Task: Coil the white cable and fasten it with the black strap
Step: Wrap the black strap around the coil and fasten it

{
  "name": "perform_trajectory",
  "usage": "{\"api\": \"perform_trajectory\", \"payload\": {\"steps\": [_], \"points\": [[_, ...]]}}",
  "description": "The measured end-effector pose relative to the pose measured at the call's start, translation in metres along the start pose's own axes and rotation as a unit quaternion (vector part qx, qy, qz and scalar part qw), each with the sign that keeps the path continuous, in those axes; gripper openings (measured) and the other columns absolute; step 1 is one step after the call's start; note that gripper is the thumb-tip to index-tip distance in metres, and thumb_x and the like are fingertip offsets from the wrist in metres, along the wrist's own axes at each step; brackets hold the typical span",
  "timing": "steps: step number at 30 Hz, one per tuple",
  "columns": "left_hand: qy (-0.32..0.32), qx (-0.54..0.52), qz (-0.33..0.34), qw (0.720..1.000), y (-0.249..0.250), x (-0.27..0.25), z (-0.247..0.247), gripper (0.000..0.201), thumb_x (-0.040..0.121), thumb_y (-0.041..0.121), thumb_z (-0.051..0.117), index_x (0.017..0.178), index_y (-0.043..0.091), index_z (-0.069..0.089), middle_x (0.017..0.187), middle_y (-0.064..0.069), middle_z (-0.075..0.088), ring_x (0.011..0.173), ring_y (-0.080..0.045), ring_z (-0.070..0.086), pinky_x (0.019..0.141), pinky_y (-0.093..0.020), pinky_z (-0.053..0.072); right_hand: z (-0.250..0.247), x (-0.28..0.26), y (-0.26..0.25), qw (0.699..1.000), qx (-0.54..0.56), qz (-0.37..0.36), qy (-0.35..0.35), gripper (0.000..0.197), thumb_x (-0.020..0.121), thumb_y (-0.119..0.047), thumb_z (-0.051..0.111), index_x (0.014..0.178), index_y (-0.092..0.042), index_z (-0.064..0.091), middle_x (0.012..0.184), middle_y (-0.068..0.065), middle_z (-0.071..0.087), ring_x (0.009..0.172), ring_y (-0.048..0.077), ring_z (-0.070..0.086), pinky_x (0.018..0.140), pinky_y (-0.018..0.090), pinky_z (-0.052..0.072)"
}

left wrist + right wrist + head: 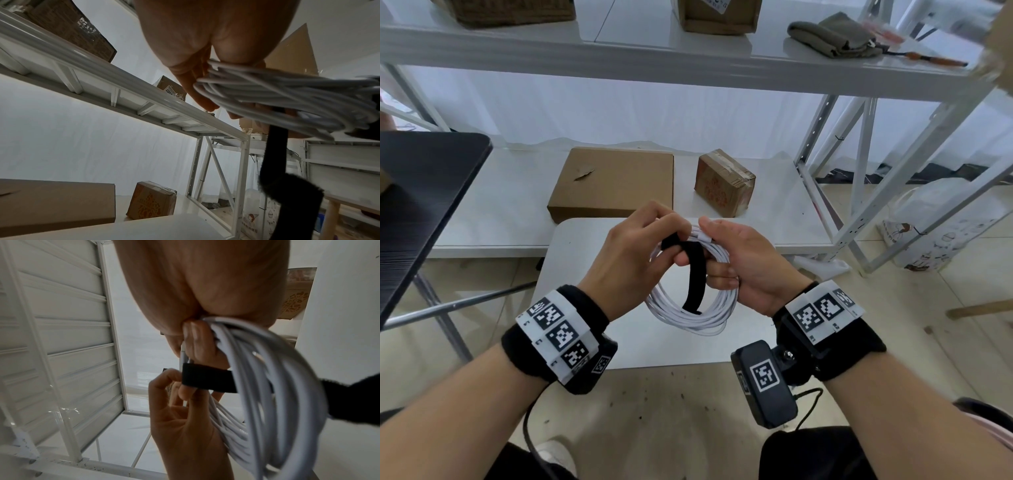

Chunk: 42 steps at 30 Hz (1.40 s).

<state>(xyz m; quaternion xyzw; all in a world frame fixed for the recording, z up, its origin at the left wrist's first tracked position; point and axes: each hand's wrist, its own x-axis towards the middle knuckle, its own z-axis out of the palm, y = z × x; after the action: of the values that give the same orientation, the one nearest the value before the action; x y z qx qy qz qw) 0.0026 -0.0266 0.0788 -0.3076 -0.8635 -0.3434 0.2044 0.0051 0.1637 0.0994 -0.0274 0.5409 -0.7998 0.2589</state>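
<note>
Two forearms reach forward from the bottom of the head view, each wearing a black wristband (541, 346) with square black-and-white marker tags. The left hand (633, 255) and the right hand (743, 263) meet in the air above a small white table (571, 246), holding the white cable (688, 311) between them. The cable is wound into a round coil of many loops that hangs down below both hands, near the table's front edge but not touching it.

The right hand's fingers curl around the top of the coil, gripping the loops together. The left hand pinches one end of the black strap (695, 277) between thumb and fingertips, right against the top of the coil. In the right wrist view the strap (207, 379) crosses over the bundled loops just below the right hand's fingers (197, 340); its other end hangs loose inside the coil's ring.

Behind the table, a low white shelf (493, 212) carries a flat cardboard box (616, 183), closed, and beside it a smaller taped cardboard box (724, 181), also closed. Their contents cannot be seen. An upper shelf (654, 51) holds a woven basket (513, 12) at its left, another cardboard box, and folded grey cloth (832, 36) at its right.
</note>
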Motion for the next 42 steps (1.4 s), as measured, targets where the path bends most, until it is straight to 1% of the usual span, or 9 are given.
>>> {"api": "perform_trajectory", "payload": {"steps": [7, 11, 14, 17, 22, 26, 32, 38, 42], "points": [[0.01, -0.054, -0.011, 0.998, 0.0, 0.001, -0.001, 0.014, 0.088, -0.001, 0.069, 0.099, 0.007, 0.064, 0.102, -0.006, 0.062, 0.087, -0.019, 0.059, 0.075, -0.029, 0.049, 0.002, 0.0, -0.001, 1.0, 0.009, 0.002, 0.006, 0.03, 0.107, -0.028, 0.042, 0.101, -0.003, 0.058, 0.081, 0.023, 0.066, 0.036, 0.004, 0.029, 0.034, 0.014, 0.026], [0.017, -0.085, -0.033, 0.996, 0.003, 0.001, -0.001, 0.014, 0.089, 0.003, 0.068, 0.097, 0.012, 0.061, 0.099, -0.004, 0.065, 0.085, -0.022, 0.061, 0.074, -0.036, 0.051, 0.003, 0.0, 0.0, 1.0, 0.005, -0.009, 0.02, 0.029, 0.106, -0.028, 0.044, 0.105, -0.001, 0.056, 0.08, 0.024, 0.067, 0.035, 0.005, 0.028, 0.034, 0.015, 0.026], [0.015, -0.136, -0.09, 0.986, 0.007, 0.002, -0.003, 0.02, 0.09, 0.005, 0.068, 0.1, 0.015, 0.053, 0.1, -0.003, 0.068, 0.089, -0.023, 0.067, 0.077, -0.042, 0.055, 0.004, 0.0, 0.0, 0.999, -0.007, -0.022, 0.042, 0.024, 0.105, -0.027, 0.046, 0.116, -0.005, 0.049, 0.08, 0.026, 0.068, 0.035, 0.007, 0.026, 0.034, 0.017, 0.026], [0.018, -0.194, -0.135, 0.972, 0.013, 0.002, -0.004, 0.025, 0.09, 0.006, 0.068, 0.104, 0.012, 0.048, 0.106, -0.001, 0.069, 0.098, -0.021, 0.069, 0.082, -0.035, 0.058, 0.006, -0.001, 0.0, 0.998, -0.016, -0.026, 0.049, 0.021, 0.105, -0.026, 0.047, 0.115, -0.008, 0.046, 0.08, 0.027, 0.068, 0.035, 0.008, 0.025, 0.034, 0.017, 0.026], [0.036, -0.222, -0.163, 0.961, 0.017, 0.004, -0.004, 0.034, 0.089, 0.008, 0.071, 0.106, 0.012, 0.042, 0.105, 0.0, 0.071, 0.095, -0.015, 0.071, 0.078, -0.024, 0.057, 0.006, -0.001, 0.0, 0.998, -0.021, -0.035, 0.05, 0.018, 0.105, -0.025, 0.047, 0.109, -0.007, 0.047, 0.08, 0.028, 0.066, 0.035, 0.008, 0.027, 0.034, 0.017, 0.027], [0.034, -0.212, -0.15, 0.965, 0.013, 0.002, -0.004, 0.023, 0.089, 0.005, 0.071, 0.096, 0.011, 0.05, 0.107, -0.001, 0.072, 0.098, -0.019, 0.071, 0.086, -0.034, 0.059, 0.007, -0.001, 0.0, 0.997, -0.027, -0.041, 0.06, 0.015, 0.105, -0.023, 0.048, 0.106, -0.008, 0.046, 0.079, 0.028, 0.066, 0.036, 0.008, 0.027, 0.034, 0.018, 0.026], [0.037, -0.245, -0.165, 0.955, 0.016, 0.003, -0.008, 0.021, 0.089, 0.011, 0.073, 0.087, 0.011, 0.051, 0.105, -0.003, 0.072, 0.087, -0.025, 0.072, 0.08, -0.038, 0.06, 0.009, 0.0, 0.001, 0.994, -0.034, -0.043, 0.091, 0.012, 0.103, -0.02, 0.051, 0.102, -0.008, 0.048, 0.09, 0.027, 0.053, 0.038, 0.008, 0.027, 0.035, 0.018, 0.024], [0.049, -0.238, -0.214, 0.946, 0.014, 0.005, -0.008, 0.028, 0.086, 0.022, 0.074, 0.073, 0.006, 0.055, 0.092, 0.003, 0.074, 0.08, -0.031, 0.069, 0.074, -0.049, 0.057, 0.011, -0.002, 0.001, 0.993, -0.068, -0.036, 0.092, 0.011, 0.104, -0.021, 0.05, 0.104, -0.01, 0.048, 0.077, 0.023, 0.069, 0.039, 0.011, 0.023, 0.038, 0.02, 0.023], [0.054, -0.258, -0.264, 0.928, 0.013, 0.009, -0.01, 0.025, 0.088, 0.012, 0.072, 0.074, -0.005, 0.059, 0.074, -0.007, 0.07, 0.065, -0.015, 0.067, 0.063, -0.026, 0.056, 0.014, -0.002, 0.002, 0.99, -0.104, -0.037, 0.085, 0.01, 0.102, -0.02, 0.054, 0.101, -0.012, 0.048, 0.082, 0.025, 0.07, 0.04, 0.013, 0.022, 0.039, 0.022, 0.02]]}}
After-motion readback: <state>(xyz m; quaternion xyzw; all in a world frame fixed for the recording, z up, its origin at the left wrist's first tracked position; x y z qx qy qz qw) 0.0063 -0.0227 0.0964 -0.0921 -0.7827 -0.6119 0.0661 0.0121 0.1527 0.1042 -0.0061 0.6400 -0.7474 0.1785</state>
